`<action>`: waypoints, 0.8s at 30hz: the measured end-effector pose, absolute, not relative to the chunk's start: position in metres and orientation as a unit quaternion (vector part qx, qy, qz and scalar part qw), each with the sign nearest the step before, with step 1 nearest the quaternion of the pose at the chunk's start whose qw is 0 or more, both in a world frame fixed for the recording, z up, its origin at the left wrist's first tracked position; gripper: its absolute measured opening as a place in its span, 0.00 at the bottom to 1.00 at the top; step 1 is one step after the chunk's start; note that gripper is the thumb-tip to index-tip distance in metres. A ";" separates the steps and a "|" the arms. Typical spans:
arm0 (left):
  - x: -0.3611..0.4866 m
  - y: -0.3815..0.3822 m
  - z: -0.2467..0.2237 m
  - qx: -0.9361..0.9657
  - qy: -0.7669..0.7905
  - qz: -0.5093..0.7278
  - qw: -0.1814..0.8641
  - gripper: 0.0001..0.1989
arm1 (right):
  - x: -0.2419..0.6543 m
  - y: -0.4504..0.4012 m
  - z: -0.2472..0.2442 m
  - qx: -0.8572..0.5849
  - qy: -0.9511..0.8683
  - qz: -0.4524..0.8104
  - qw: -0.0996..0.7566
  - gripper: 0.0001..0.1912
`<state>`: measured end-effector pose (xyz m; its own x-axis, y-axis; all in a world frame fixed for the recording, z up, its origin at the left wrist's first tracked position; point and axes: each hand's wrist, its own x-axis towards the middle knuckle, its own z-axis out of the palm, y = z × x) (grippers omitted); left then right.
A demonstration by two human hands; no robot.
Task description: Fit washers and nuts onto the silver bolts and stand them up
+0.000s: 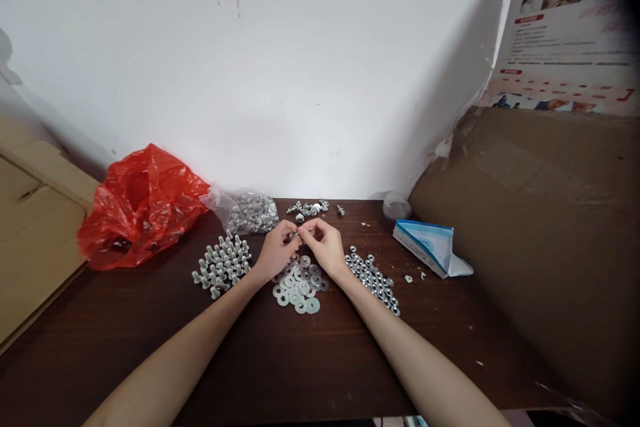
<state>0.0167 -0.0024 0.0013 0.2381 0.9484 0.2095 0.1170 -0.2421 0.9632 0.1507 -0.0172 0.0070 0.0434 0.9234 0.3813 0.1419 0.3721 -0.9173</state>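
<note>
Fingers (287, 225) of my left hand (274, 252) and right hand (327, 248) close in a narrow pinch around a small metal piece (294, 235), lifted above the dark wooden surface (240, 367); my own grip hides most of it, so I cannot tell whether it is one part or several. Loose flat washers (295, 287) lie heaped just below and nearer to me, bolts (223, 265) crowd together to the left, and shiny nuts (373, 278) spread beside my right wrist, while a scatter of bolted pieces (307, 208) rests beyond my knuckles, near the white wall (320, 113). With so little of the metal to pinch, a slip of either thumb could drop it into the washers, where one grey part would be hard to pick out. A careless swing of my right forearm could sweep the nuts aside; the left could topple bolts.
</note>
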 end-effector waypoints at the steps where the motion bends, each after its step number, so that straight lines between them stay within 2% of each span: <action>1: 0.017 -0.002 0.001 0.641 0.415 0.457 0.456 0.09 | 0.151 -0.017 0.007 -0.444 -0.601 0.343 0.570 0.09; 24: 0.016 0.000 0.002 0.626 0.389 0.464 0.491 0.12 | 0.151 -0.019 0.008 -0.449 -0.608 0.322 0.571 0.09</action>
<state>0.0155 0.0004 0.0021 0.2679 0.9426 0.1990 0.0311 -0.2150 0.9761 0.1508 -0.0187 0.0076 0.0538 0.9128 0.4048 0.1776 0.3902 -0.9034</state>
